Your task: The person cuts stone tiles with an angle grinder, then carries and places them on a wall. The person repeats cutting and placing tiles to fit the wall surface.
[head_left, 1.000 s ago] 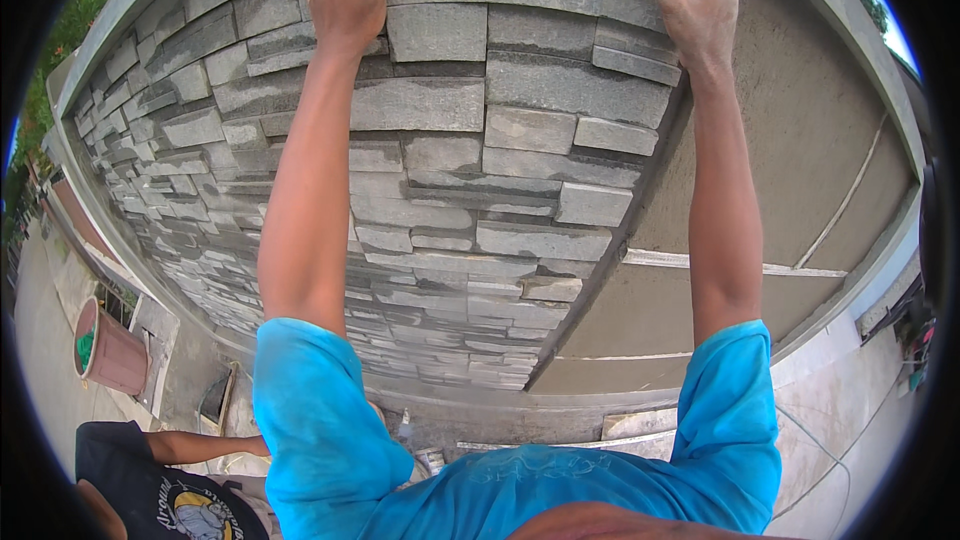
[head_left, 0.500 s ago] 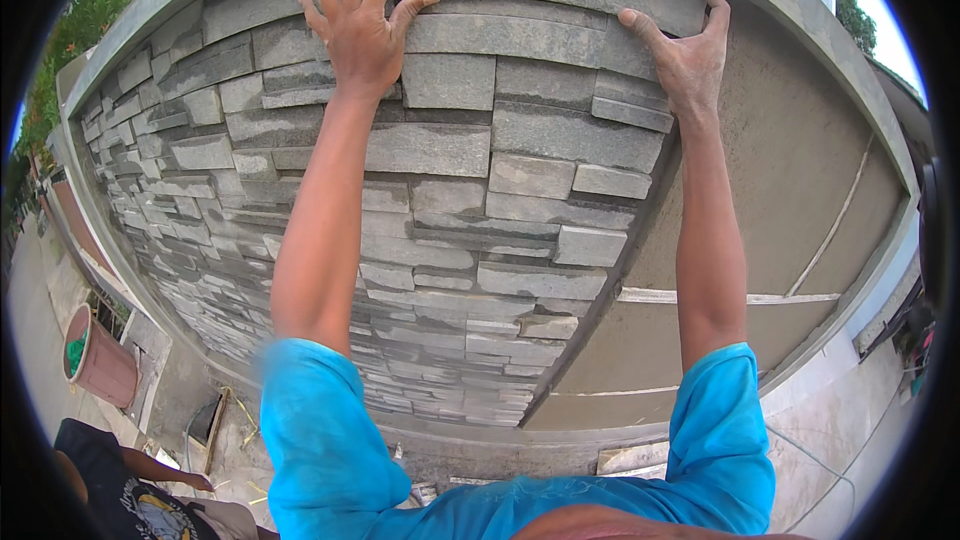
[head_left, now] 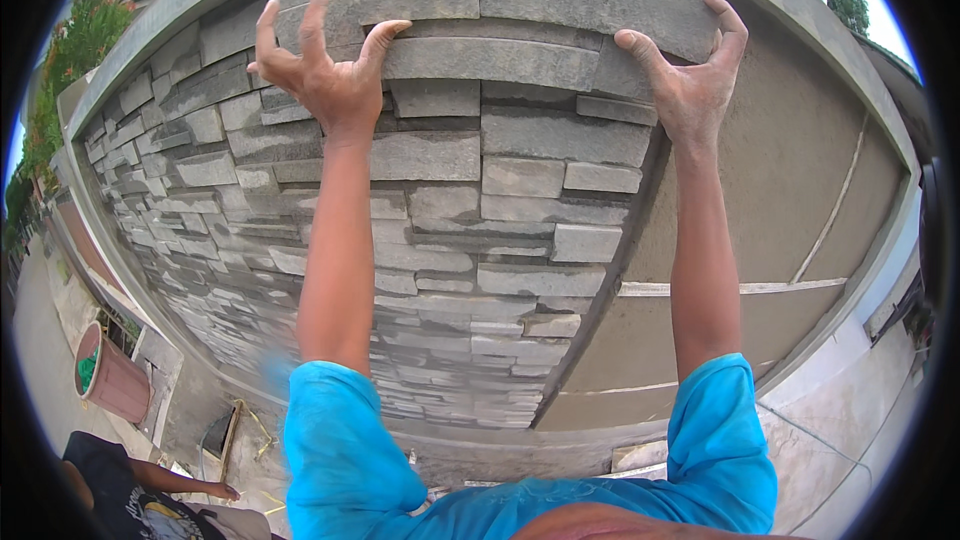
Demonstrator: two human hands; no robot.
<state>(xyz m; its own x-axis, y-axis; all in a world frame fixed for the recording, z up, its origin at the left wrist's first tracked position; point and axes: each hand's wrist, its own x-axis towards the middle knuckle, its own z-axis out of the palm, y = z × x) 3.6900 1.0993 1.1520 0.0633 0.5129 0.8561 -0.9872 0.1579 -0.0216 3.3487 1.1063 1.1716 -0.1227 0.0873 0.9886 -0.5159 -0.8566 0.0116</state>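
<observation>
At the top of the wall is a wide grey stone cladding piece (head_left: 590, 0) with stepped strips. My right hand (head_left: 695, 80) grips its right end, the thumb on the front face and the fingers bent round the side edge. My left hand (head_left: 335, 90) is in front of its left part, fingers spread and thumb out close to a strip; contact there is hard to tell. Below, rows of grey split-stone cladding (head_left: 430, 155) cover the wall, some with darker patches. The back of the held piece is hidden.
Right of the stone is a bare grey plastered surface (head_left: 740, 200) crossed by pale lines, within a concrete frame (head_left: 850, 80). Down at the left stand a brown bucket (head_left: 120, 390) with green stuff inside and another person (head_left: 130, 490) in a dark shirt.
My left hand has come down and left, its fingers spreading apart off the upper stone. The held piece sits lower, covering more of the stones under it; my right hand has dropped slightly with it.
</observation>
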